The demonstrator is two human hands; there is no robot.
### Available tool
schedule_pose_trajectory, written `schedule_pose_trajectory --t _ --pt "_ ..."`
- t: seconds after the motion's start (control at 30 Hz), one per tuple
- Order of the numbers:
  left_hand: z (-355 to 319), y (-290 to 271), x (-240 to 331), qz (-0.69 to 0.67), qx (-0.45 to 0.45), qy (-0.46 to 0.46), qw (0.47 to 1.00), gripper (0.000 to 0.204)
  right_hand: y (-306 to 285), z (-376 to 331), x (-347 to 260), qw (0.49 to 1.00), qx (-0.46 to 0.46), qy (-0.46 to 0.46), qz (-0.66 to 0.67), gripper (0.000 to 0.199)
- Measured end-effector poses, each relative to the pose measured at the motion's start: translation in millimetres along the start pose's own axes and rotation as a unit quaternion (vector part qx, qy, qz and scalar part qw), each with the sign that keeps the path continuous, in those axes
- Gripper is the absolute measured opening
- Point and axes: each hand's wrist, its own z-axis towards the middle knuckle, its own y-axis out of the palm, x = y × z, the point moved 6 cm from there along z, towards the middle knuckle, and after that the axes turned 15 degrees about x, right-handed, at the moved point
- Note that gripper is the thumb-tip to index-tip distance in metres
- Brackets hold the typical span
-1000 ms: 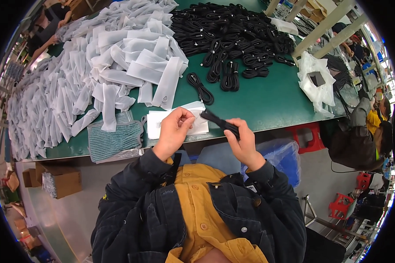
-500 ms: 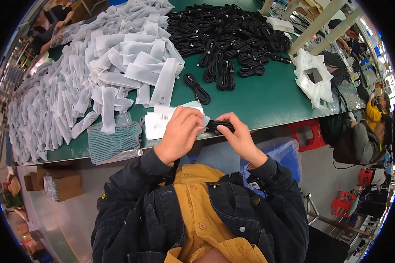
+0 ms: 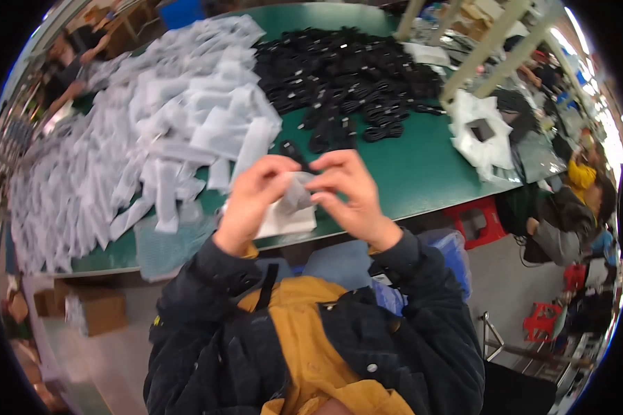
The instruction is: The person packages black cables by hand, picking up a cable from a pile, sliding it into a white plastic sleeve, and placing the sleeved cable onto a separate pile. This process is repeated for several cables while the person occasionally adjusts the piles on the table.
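Two hands meet above the near edge of the green table (image 3: 422,166), both raised toward the camera. The left hand (image 3: 253,200) and the right hand (image 3: 349,194) pinch one small translucent white pouch (image 3: 296,194) between them: the left fingers (image 3: 273,169) are closed on its left side, and the right fingers (image 3: 329,166) are closed on its right top edge. The pouch hangs between the two sets of fingers, tilted, and whether anything lies inside it cannot be told. Just below the fingers a short stack of flat white pouches (image 3: 287,220) rests on the table at its near edge. Just behind the fingers a single black bundled cable (image 3: 294,152) lies on the green surface, partly hidden by the thumbs. Beyond and to the left of the fingers spreads a large heap of white pouches (image 3: 152,138), covering most of that side of the table. Beyond and slightly right of the fingers lies a pile of black coiled cables (image 3: 353,76). Far to the right of the fingers sits a crumpled white plastic sheet (image 3: 481,131) with a dark square piece on it.
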Motion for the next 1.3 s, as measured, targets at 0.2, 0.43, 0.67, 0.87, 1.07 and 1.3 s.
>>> schedule_pose_trajectory --t 0.2,0.43,0.67,0.87,1.07,1.3 --pt "50.5 -117.2 61.6 0.222 0.269 0.268 0.898 0.03 44.0 14.6 64.9 0.983 0.014 0.007 -0.181 0.032" --pt "-14.5 -40.1 -38.6 0.421 -0.02 0.161 0.892 0.015 50.0 -18.9 126.4 0.923 -0.092 -0.049 -0.37 0.035" --pt "-35.3 14.4 -43.4 0.497 -0.094 0.231 0.831 0.011 15.3 -29.4 114.2 0.906 -0.062 -0.077 -0.412 0.024" --pt "-36.1 0.0 -58.4 0.497 -0.085 0.214 0.837 0.014 8.9 -33.1 113.8 0.937 -0.051 0.004 -0.345 0.017" --pt "-40.9 2.3 -55.3 0.418 -0.001 0.174 0.892 0.011 -12.1 -46.8 116.9 0.954 -0.033 0.294 -0.05 0.041" --pt "-31.9 5.0 -52.0 0.313 0.034 0.129 0.94 0.009 -45.0 -78.8 76.7 0.889 0.038 0.451 0.071 0.022"
